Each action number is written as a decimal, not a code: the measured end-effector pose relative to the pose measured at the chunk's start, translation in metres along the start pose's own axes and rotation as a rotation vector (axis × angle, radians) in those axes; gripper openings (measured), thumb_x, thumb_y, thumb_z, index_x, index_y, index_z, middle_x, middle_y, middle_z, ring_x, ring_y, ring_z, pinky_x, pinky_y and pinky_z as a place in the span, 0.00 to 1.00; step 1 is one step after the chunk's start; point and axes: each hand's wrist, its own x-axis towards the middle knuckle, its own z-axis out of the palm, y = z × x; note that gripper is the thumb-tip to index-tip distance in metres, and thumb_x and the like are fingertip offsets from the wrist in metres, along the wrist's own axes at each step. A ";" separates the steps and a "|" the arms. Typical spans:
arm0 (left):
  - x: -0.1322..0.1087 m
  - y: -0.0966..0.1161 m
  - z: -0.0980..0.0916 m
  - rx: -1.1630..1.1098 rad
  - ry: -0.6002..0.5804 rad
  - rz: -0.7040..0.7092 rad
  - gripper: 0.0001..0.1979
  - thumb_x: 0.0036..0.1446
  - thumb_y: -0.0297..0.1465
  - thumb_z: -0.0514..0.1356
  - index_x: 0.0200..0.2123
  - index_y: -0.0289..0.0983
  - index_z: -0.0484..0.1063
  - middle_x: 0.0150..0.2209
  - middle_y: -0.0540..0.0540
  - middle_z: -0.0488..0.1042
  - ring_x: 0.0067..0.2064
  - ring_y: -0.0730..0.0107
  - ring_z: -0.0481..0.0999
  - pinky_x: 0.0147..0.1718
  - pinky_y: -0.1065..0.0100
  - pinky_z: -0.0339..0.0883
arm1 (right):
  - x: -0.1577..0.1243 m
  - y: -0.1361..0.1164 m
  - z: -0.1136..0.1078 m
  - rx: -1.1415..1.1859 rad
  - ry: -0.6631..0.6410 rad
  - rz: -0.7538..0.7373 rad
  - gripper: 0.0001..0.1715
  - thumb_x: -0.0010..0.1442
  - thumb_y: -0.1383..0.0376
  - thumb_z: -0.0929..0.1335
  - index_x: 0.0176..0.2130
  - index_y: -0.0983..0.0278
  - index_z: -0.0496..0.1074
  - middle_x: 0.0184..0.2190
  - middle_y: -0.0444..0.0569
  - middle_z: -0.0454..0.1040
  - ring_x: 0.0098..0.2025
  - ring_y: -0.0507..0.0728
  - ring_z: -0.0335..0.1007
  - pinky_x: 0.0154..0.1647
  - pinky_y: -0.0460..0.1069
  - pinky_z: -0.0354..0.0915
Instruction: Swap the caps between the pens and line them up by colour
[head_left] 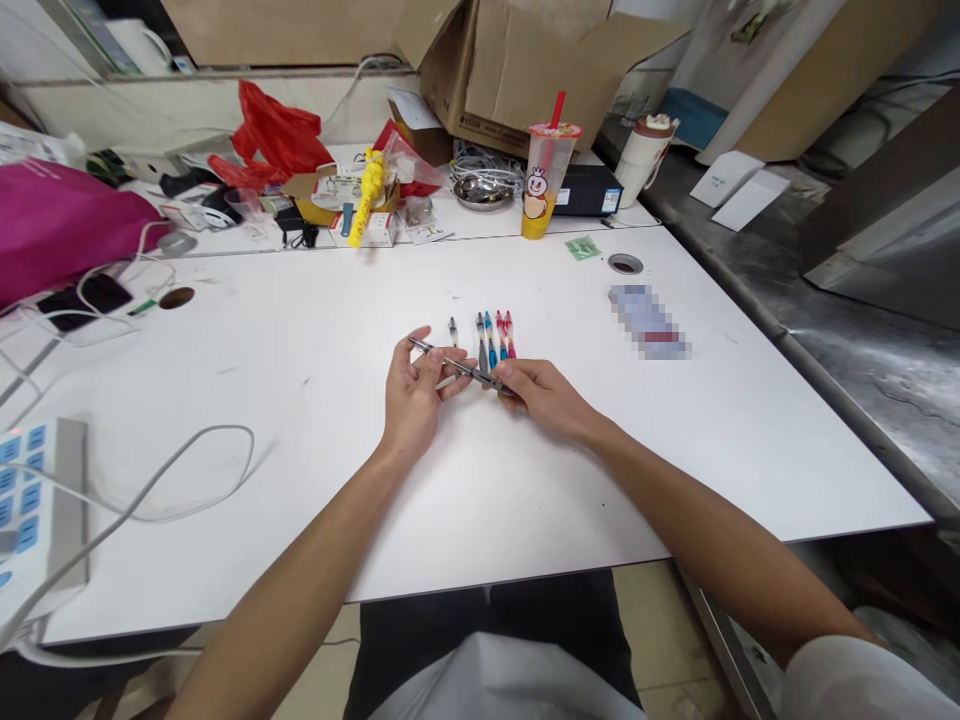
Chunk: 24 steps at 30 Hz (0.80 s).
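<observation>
A thin grey pen (450, 360) lies across both of my hands above the white table (525, 480). My left hand (414, 395) is palm up with curled fingers under the pen's left part. My right hand (546, 392) pinches its right end. Just behind them a row of pens rests on the table: a grey one (481, 335), a blue one (490, 338), two red ones (505, 333), and a short grey piece (453, 331) a little to the left.
A blurred flat packet (649, 322) lies to the right. A drink cup with a red straw (545, 180) stands at the back amid clutter and a cardboard box (517, 60). A power strip (37, 500) and white cable (187, 470) sit left.
</observation>
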 end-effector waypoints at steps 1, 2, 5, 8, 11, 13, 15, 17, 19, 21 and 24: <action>0.000 0.000 0.000 0.008 0.037 0.013 0.27 0.59 0.41 0.69 0.56 0.45 0.60 0.42 0.47 0.80 0.41 0.66 0.83 0.40 0.64 0.79 | 0.000 0.001 -0.001 0.020 0.010 -0.023 0.30 0.70 0.42 0.60 0.38 0.62 0.74 0.24 0.42 0.66 0.26 0.52 0.59 0.29 0.49 0.56; 0.001 0.001 -0.001 0.023 0.066 0.023 0.29 0.59 0.41 0.69 0.57 0.47 0.58 0.42 0.48 0.80 0.40 0.66 0.83 0.39 0.64 0.79 | 0.000 0.001 -0.002 0.035 0.017 -0.039 0.30 0.70 0.42 0.59 0.40 0.62 0.75 0.25 0.43 0.67 0.27 0.52 0.59 0.30 0.49 0.56; 0.001 0.003 -0.005 0.082 0.086 0.038 0.26 0.59 0.41 0.68 0.55 0.47 0.60 0.42 0.48 0.79 0.37 0.68 0.81 0.35 0.66 0.78 | 0.001 0.001 -0.004 0.030 0.033 -0.046 0.29 0.71 0.43 0.59 0.42 0.62 0.75 0.25 0.42 0.66 0.26 0.52 0.58 0.30 0.49 0.56; 0.001 0.005 -0.007 0.111 0.049 0.022 0.21 0.60 0.41 0.67 0.53 0.47 0.64 0.41 0.49 0.79 0.35 0.69 0.80 0.35 0.64 0.77 | 0.001 0.000 -0.005 -0.022 0.041 -0.027 0.28 0.71 0.44 0.60 0.42 0.62 0.75 0.24 0.42 0.67 0.26 0.52 0.58 0.31 0.50 0.57; 0.002 0.007 -0.007 0.112 0.042 0.018 0.20 0.61 0.41 0.65 0.54 0.49 0.65 0.43 0.48 0.80 0.35 0.69 0.79 0.35 0.63 0.77 | 0.001 0.000 -0.005 -0.064 0.059 -0.015 0.25 0.71 0.46 0.61 0.41 0.62 0.75 0.25 0.42 0.67 0.26 0.52 0.58 0.31 0.50 0.57; 0.002 0.008 -0.008 0.116 0.037 0.018 0.20 0.60 0.41 0.66 0.53 0.48 0.66 0.42 0.48 0.80 0.33 0.70 0.78 0.34 0.63 0.77 | 0.000 0.000 -0.004 -0.083 0.072 -0.018 0.23 0.71 0.47 0.62 0.41 0.62 0.75 0.25 0.42 0.67 0.27 0.52 0.59 0.31 0.50 0.58; 0.003 0.009 -0.008 0.126 0.027 0.011 0.20 0.59 0.41 0.68 0.52 0.47 0.67 0.39 0.48 0.80 0.31 0.70 0.77 0.32 0.65 0.76 | 0.000 -0.001 -0.003 -0.095 0.074 -0.019 0.21 0.70 0.48 0.63 0.41 0.61 0.74 0.25 0.42 0.67 0.27 0.52 0.60 0.30 0.50 0.58; 0.003 0.010 -0.008 0.131 0.034 0.008 0.22 0.59 0.41 0.68 0.53 0.47 0.66 0.39 0.48 0.80 0.30 0.71 0.77 0.31 0.66 0.75 | -0.001 -0.002 -0.002 -0.102 0.069 -0.020 0.20 0.70 0.49 0.64 0.41 0.61 0.74 0.25 0.42 0.67 0.27 0.52 0.60 0.30 0.50 0.58; 0.003 0.011 -0.008 0.134 0.042 0.006 0.24 0.59 0.40 0.68 0.55 0.48 0.65 0.39 0.48 0.80 0.31 0.71 0.78 0.30 0.68 0.75 | -0.002 -0.003 -0.002 -0.106 0.062 -0.024 0.19 0.70 0.50 0.64 0.41 0.61 0.74 0.24 0.41 0.66 0.27 0.52 0.61 0.30 0.49 0.57; 0.003 0.011 -0.008 0.141 0.030 0.005 0.23 0.58 0.40 0.68 0.54 0.47 0.65 0.39 0.48 0.80 0.30 0.71 0.78 0.30 0.68 0.75 | -0.002 -0.003 -0.001 -0.109 0.057 -0.034 0.18 0.69 0.51 0.64 0.41 0.61 0.74 0.24 0.41 0.65 0.27 0.52 0.61 0.30 0.49 0.57; 0.003 0.011 -0.008 0.162 0.002 -0.003 0.19 0.59 0.41 0.68 0.49 0.45 0.67 0.38 0.48 0.80 0.30 0.71 0.78 0.31 0.66 0.76 | -0.001 -0.001 -0.001 -0.133 0.048 -0.043 0.18 0.69 0.51 0.64 0.41 0.61 0.74 0.25 0.41 0.65 0.28 0.53 0.62 0.30 0.49 0.58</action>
